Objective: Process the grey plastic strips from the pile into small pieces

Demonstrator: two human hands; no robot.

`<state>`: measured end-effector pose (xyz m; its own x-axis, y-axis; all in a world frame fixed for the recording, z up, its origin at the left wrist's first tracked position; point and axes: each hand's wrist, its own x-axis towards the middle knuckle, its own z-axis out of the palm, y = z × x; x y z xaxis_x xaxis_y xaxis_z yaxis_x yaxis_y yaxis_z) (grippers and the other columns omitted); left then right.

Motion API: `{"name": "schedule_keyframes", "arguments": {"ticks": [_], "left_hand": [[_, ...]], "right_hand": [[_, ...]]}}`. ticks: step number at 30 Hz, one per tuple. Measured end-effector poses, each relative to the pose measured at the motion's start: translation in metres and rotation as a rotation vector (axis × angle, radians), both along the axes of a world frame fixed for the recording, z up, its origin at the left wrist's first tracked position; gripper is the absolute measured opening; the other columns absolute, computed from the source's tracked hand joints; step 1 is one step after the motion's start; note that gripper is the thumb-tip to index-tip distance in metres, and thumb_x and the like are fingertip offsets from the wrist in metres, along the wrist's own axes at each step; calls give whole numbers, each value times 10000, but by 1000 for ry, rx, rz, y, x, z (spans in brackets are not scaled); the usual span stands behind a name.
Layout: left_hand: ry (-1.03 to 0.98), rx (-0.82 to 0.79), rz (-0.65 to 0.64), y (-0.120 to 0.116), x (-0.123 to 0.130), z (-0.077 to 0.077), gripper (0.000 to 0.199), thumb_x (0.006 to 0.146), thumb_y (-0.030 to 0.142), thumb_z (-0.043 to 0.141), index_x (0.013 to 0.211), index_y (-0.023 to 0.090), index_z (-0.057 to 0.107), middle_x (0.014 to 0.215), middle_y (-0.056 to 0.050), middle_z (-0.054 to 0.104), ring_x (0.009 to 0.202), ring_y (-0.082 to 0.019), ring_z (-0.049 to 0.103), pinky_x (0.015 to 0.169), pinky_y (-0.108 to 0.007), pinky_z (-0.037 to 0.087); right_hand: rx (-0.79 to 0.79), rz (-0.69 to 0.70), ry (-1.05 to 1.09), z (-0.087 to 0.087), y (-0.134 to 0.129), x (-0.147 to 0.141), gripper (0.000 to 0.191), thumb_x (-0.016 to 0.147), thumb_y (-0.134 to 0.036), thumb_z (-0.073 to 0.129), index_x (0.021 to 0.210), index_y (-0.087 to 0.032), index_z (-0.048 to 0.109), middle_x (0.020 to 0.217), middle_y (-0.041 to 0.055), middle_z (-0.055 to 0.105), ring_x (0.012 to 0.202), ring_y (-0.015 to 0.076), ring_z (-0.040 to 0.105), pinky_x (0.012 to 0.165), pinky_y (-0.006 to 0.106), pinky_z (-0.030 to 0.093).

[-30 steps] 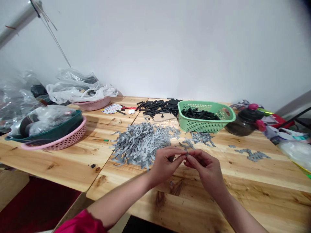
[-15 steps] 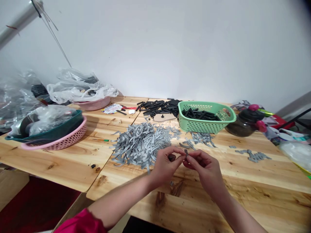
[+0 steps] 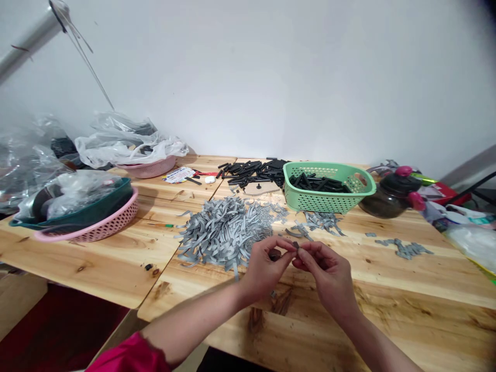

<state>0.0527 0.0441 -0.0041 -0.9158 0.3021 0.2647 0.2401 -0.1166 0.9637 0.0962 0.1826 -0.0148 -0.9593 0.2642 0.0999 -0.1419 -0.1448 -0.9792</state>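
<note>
The left hand [image 3: 267, 269] and right hand [image 3: 329, 276] are raised over the table [image 3: 372, 276], pinching a small dark piece [image 3: 296, 245] between their fingertips; its exact form is too small to tell. The left hand's curled fingers [image 3: 267, 253] also hold a dark item [image 3: 275, 254]. Gray strips [image 3: 220, 232] lie piled just left of the hands. A green basket [image 3: 310, 204] of black tubes [image 3: 310, 181] stands near the far edge.

Small grey strip [image 3: 296, 245], pinched between left hand [image 3: 265, 271] and right hand [image 3: 327, 276]
</note>
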Motion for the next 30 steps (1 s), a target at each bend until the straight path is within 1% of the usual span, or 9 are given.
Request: {"name": "schedule_keyframes", "arguments": {"ticks": [5,8,11,16,20,25,27,30], "left_hand": [[-37,-25,47,0,-2,-1,75,745,213,725,749,142,700,800,-56,722,667,-129,638,559,-197,468],[-34,-15,54,1,-2,-3,71,746,209,721,753,141,701,803,-56,722,666,-126,640,562,-191,471],[-23,-19,44,1,-1,-4,69,758,208,714,771,141,703,822,-60,722,682,-125,644,556,-183,462],[46,-20,8,1,-1,-5,56,785,197,698,784,141,697,871,-67,718,747,-131,654,579,-178,464],[80,-24,-12,1,1,-5,58,803,196,684,810,140,693,892,-71,714,752,-125,650,560,-167,450],[67,-37,-19,-1,3,-1,81,797,211,692,808,131,698,889,-78,711,709,-113,627,526,-165,411],[42,-44,-21,-2,1,1,102,800,234,695,814,133,697,857,-68,708,663,-99,603,525,-170,403],[-16,-28,-30,-5,-3,5,161,787,273,719,882,146,689,837,-46,698,640,-92,583,540,-176,408]], "right_hand": [[-19,30,5,0,1,-2,282,722,-370,801,920,-181,730,818,63,730,704,199,717,729,361,641],[-22,64,15,0,1,-2,263,735,-357,793,933,-193,737,868,67,735,768,201,720,778,355,631],[-31,68,10,0,1,-2,226,740,-341,791,900,-193,733,843,57,728,750,184,714,754,325,630],[-127,62,-5,-3,2,-2,196,714,-322,815,809,-192,703,791,20,701,712,149,696,715,280,626],[-153,84,-23,-4,4,-1,193,722,-318,813,823,-194,705,778,14,692,689,130,683,708,263,622],[-85,92,5,-1,6,-1,176,757,-317,785,859,-194,711,764,17,689,680,126,681,703,252,624],[-22,86,33,2,5,0,169,778,-317,765,877,-191,712,782,24,694,694,134,686,701,253,626],[100,79,103,5,3,1,145,801,-302,739,881,-184,715,811,32,695,716,144,689,691,245,627]]}}
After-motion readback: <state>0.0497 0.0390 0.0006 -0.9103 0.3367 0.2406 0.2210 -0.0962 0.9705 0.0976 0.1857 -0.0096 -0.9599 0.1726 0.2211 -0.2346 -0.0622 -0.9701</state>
